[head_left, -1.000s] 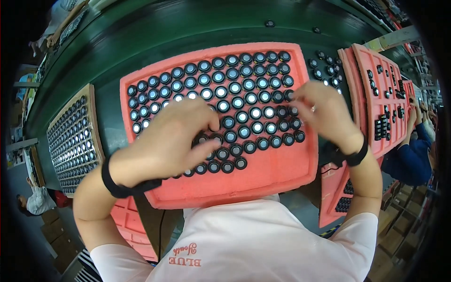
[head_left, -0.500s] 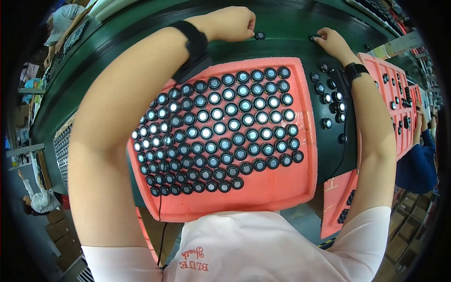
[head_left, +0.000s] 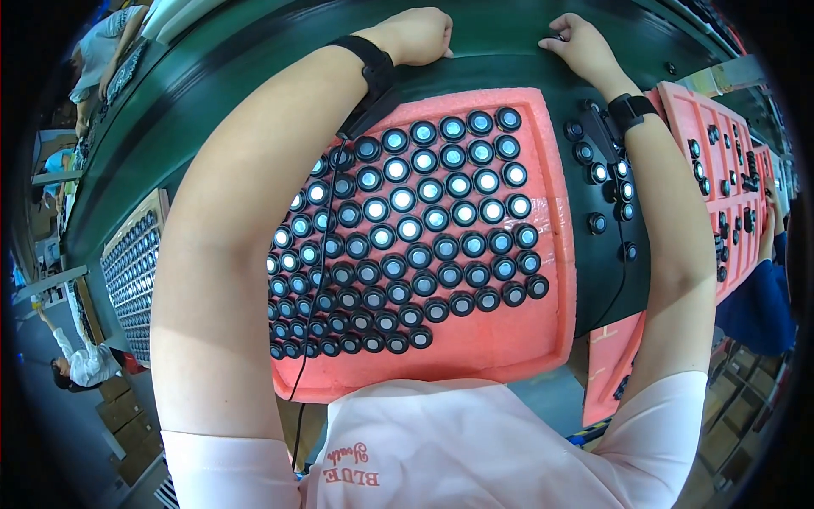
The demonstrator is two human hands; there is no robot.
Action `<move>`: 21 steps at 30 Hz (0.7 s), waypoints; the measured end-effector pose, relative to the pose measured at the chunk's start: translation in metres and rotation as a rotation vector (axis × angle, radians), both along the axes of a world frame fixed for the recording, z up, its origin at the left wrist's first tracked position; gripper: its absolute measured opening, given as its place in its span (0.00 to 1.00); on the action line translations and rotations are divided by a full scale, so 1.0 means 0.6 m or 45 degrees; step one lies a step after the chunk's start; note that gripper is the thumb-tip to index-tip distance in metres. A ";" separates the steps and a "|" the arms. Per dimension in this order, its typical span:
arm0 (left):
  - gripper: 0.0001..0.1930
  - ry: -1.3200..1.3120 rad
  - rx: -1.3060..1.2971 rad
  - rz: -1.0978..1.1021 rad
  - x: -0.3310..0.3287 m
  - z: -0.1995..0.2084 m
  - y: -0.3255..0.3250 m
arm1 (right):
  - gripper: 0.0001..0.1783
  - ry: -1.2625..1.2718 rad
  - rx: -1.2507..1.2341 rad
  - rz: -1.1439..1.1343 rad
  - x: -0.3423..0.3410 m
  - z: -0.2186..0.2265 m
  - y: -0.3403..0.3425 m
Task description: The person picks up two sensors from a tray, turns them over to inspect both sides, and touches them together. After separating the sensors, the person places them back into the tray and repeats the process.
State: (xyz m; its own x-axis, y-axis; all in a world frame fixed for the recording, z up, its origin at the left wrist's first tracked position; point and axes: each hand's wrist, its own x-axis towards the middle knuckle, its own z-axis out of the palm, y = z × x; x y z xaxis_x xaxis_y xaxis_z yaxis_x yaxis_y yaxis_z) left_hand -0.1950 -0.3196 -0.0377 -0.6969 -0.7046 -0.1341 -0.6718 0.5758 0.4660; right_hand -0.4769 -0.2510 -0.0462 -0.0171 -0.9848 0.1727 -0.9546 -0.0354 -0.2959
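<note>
My left hand (head_left: 415,36) hangs over the far part of the green work surface, its fingers curled closed. Whatever it may hold is hidden by the fingers. Across from it, my right hand (head_left: 587,53) pinches a small black round part (head_left: 556,36) between thumb and fingers. Nearer my body lies a pink foam tray (head_left: 496,341), with rows of black round parts (head_left: 409,229) with silvery discs on top. More of these loose round parts (head_left: 598,173) stand beside the tray, under my right wrist.
A thin black cable (head_left: 315,305) from my left wristband runs across the tray. At the right stands another pink tray (head_left: 685,119) with compartments and black parts. A filled tray (head_left: 134,270) sits at the left. Other people (head_left: 87,363) are at work around the green surface (head_left: 500,72).
The black part near my left hand no longer shows on the surface. My right hand has moved slightly up and left with its part. The view has shifted.
</note>
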 end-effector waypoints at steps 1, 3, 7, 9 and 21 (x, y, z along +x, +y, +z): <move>0.07 0.013 -0.044 0.043 0.001 0.000 0.005 | 0.21 -0.106 -0.047 0.014 0.001 0.003 0.007; 0.06 0.022 -0.094 0.095 0.014 0.004 0.006 | 0.21 -0.215 -0.098 0.037 0.027 0.026 0.029; 0.10 0.014 0.092 0.165 0.053 0.000 -0.004 | 0.19 -1.121 0.057 0.124 0.117 0.111 0.127; 0.11 -0.074 -0.092 0.112 0.051 0.005 0.014 | 0.17 -1.314 0.120 0.199 0.153 0.155 0.200; 0.14 0.176 -0.484 0.251 0.089 0.017 0.049 | 0.19 -1.994 -0.024 0.679 0.299 0.186 0.430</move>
